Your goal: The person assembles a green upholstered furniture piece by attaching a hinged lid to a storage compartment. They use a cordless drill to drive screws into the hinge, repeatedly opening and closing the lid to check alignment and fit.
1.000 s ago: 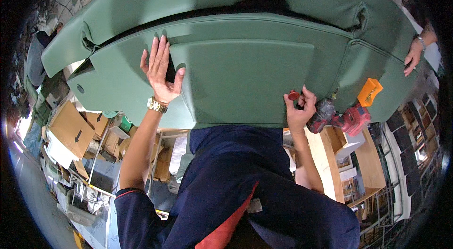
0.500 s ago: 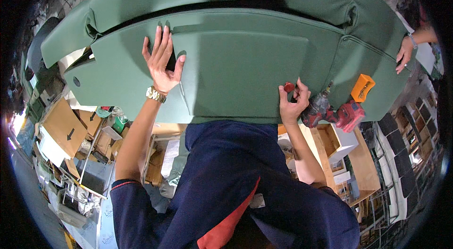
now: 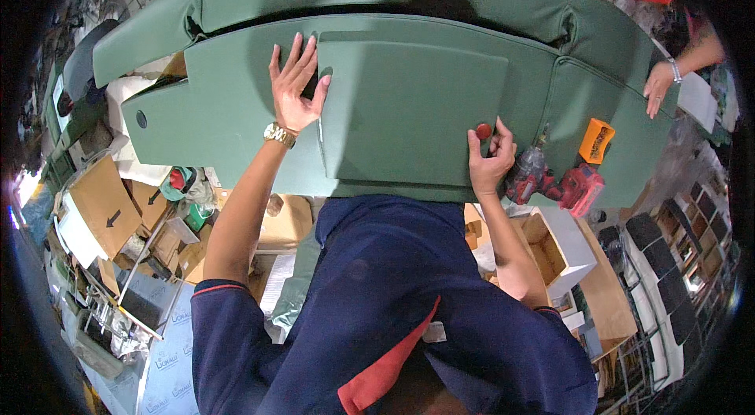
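Head view: left hand (image 3: pixel 295 89) lies flat, fingers spread, on the green upholstered panel (image 3: pixel 409 128) stretching across the frame. Right hand (image 3: pixel 489 159) rests at the panel's near edge, fingers curled around a small red-capped tool (image 3: pixel 483 132); red drill (image 3: pixel 554 179) just beside it.

Upholstery workshop. Evidence: large green upholstered seat panel (image 3: pixel 409 124) laid across the work surface, red cordless drill (image 3: pixel 550 179) and orange tool (image 3: pixel 595 140) resting on it, cardboard boxes (image 3: pixel 102 207) and loose scraps crowded on floor below.
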The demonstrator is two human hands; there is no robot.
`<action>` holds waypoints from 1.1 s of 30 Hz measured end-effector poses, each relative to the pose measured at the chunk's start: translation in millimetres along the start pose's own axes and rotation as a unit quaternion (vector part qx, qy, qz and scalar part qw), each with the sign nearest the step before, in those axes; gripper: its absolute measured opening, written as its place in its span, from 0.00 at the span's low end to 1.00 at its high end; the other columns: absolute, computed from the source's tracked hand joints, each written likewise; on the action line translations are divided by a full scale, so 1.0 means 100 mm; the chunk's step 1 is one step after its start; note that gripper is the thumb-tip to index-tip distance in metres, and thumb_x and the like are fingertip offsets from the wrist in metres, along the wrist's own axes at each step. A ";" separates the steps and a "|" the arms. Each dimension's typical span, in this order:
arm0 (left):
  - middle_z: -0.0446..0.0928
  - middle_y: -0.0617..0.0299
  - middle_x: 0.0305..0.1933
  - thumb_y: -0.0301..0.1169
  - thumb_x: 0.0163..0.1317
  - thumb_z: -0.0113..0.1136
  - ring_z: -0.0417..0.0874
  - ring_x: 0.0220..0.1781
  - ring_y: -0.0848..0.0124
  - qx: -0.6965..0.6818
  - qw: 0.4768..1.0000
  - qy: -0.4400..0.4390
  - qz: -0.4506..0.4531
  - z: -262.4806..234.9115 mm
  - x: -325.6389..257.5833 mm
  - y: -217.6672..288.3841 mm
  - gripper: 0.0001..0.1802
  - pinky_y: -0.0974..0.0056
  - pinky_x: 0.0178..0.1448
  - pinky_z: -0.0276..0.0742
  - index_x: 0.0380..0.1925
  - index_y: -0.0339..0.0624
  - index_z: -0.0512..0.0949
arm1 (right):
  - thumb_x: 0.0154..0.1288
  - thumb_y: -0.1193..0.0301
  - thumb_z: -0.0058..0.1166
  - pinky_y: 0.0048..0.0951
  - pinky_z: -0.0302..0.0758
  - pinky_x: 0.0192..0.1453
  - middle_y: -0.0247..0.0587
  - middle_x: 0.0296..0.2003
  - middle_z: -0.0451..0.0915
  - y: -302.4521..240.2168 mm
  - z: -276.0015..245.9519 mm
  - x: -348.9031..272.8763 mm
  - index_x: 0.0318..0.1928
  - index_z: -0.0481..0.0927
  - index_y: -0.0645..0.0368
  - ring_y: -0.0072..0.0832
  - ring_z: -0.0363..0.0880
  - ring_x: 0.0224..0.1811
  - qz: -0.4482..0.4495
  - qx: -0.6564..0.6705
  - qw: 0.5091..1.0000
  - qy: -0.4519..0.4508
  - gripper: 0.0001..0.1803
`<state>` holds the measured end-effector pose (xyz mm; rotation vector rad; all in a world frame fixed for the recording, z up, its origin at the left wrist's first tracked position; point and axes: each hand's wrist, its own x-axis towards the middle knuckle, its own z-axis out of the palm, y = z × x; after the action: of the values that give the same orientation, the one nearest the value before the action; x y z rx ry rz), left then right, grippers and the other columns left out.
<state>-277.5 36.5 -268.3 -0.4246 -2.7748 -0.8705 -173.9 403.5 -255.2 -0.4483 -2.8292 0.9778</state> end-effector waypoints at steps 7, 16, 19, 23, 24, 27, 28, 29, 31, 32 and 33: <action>0.77 0.57 0.63 0.38 0.58 0.64 0.67 0.73 0.59 0.014 1.000 -0.005 0.004 0.00 -0.01 -0.02 0.20 0.43 0.77 0.46 0.46 0.36 0.84 | 0.51 0.60 0.73 0.31 0.60 0.33 0.30 0.21 0.63 0.05 -0.01 0.00 0.52 0.80 0.59 0.26 0.59 0.26 0.019 0.036 0.999 -0.006 0.29; 0.75 0.61 0.66 0.39 0.60 0.65 0.65 0.75 0.61 0.011 1.000 -0.007 0.001 0.01 -0.03 -0.03 0.21 0.43 0.77 0.46 0.50 0.39 0.83 | 0.53 0.64 0.73 0.30 0.60 0.35 0.29 0.22 0.63 0.11 0.03 0.00 0.51 0.80 0.58 0.25 0.60 0.27 0.038 0.060 0.997 -0.002 0.26; 0.75 0.61 0.66 0.39 0.60 0.65 0.65 0.75 0.61 0.009 1.000 -0.005 0.001 0.01 -0.03 -0.03 0.21 0.43 0.77 0.46 0.50 0.39 0.83 | 0.53 0.64 0.73 0.30 0.61 0.35 0.28 0.23 0.63 0.11 0.04 0.00 0.51 0.80 0.58 0.25 0.60 0.27 0.038 0.075 0.996 0.004 0.26; 0.75 0.61 0.66 0.38 0.59 0.66 0.65 0.75 0.61 0.010 1.000 -0.006 -0.001 0.01 -0.03 -0.02 0.21 0.43 0.77 0.46 0.51 0.39 0.83 | 0.52 0.65 0.73 0.29 0.61 0.34 0.29 0.23 0.63 0.11 0.04 0.00 0.51 0.80 0.58 0.25 0.60 0.27 0.039 0.066 0.997 0.005 0.26; 0.75 0.61 0.66 0.38 0.59 0.66 0.65 0.75 0.61 0.009 1.000 -0.007 -0.004 0.01 -0.02 -0.02 0.22 0.43 0.77 0.46 0.51 0.39 0.83 | 0.52 0.65 0.73 0.29 0.61 0.33 0.29 0.23 0.63 0.12 0.04 0.00 0.51 0.80 0.58 0.25 0.60 0.27 0.042 0.063 0.997 0.006 0.26; 0.75 0.61 0.66 0.37 0.59 0.65 0.65 0.75 0.61 0.002 1.000 -0.012 -0.007 0.01 -0.02 -0.02 0.21 0.42 0.77 0.47 0.51 0.39 0.82 | 0.53 0.64 0.73 0.29 0.61 0.33 0.29 0.23 0.63 0.13 0.06 0.00 0.52 0.80 0.59 0.25 0.60 0.26 0.038 0.071 0.997 0.010 0.27; 0.75 0.61 0.65 0.36 0.59 0.65 0.66 0.75 0.61 0.002 1.000 -0.010 -0.004 0.01 -0.01 -0.02 0.21 0.42 0.77 0.47 0.51 0.39 0.82 | 0.53 0.64 0.73 0.30 0.61 0.33 0.29 0.22 0.63 0.13 0.06 0.01 0.52 0.79 0.59 0.24 0.60 0.26 0.027 0.066 0.997 0.017 0.27; 0.75 0.61 0.65 0.36 0.59 0.65 0.66 0.75 0.61 0.002 1.000 -0.010 0.001 0.01 0.00 -0.03 0.21 0.42 0.77 0.47 0.51 0.39 0.82 | 0.53 0.64 0.73 0.30 0.61 0.33 0.29 0.22 0.63 0.13 0.06 0.01 0.52 0.79 0.60 0.24 0.60 0.26 0.028 0.063 0.998 0.015 0.27; 0.75 0.61 0.65 0.34 0.60 0.64 0.66 0.74 0.61 -0.004 1.000 0.000 0.012 0.00 -0.01 -0.03 0.19 0.42 0.77 0.47 0.50 0.39 0.83 | 0.53 0.64 0.73 0.29 0.61 0.32 0.29 0.22 0.63 0.13 0.05 0.00 0.51 0.79 0.61 0.24 0.59 0.26 0.035 0.065 0.997 0.009 0.27; 0.77 0.60 0.64 0.39 0.62 0.61 0.68 0.73 0.62 0.003 1.000 0.009 0.017 0.01 0.00 -0.05 0.18 0.43 0.76 0.48 0.46 0.38 0.84 | 0.53 0.64 0.73 0.28 0.60 0.32 0.29 0.22 0.63 0.13 0.07 0.01 0.51 0.79 0.62 0.23 0.59 0.26 0.036 0.072 0.997 0.009 0.27; 0.77 0.62 0.64 0.40 0.62 0.61 0.68 0.73 0.63 0.006 1.000 0.004 0.011 0.02 -0.01 -0.05 0.17 0.43 0.76 0.48 0.45 0.39 0.84 | 0.54 0.64 0.72 0.27 0.60 0.32 0.29 0.22 0.62 0.13 0.06 0.01 0.51 0.79 0.62 0.23 0.59 0.26 0.043 0.083 0.996 0.005 0.27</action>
<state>-278.6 33.5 -272.3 -0.4485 -2.7600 -0.8483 -172.9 410.0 -268.3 -0.5585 -2.7108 1.2105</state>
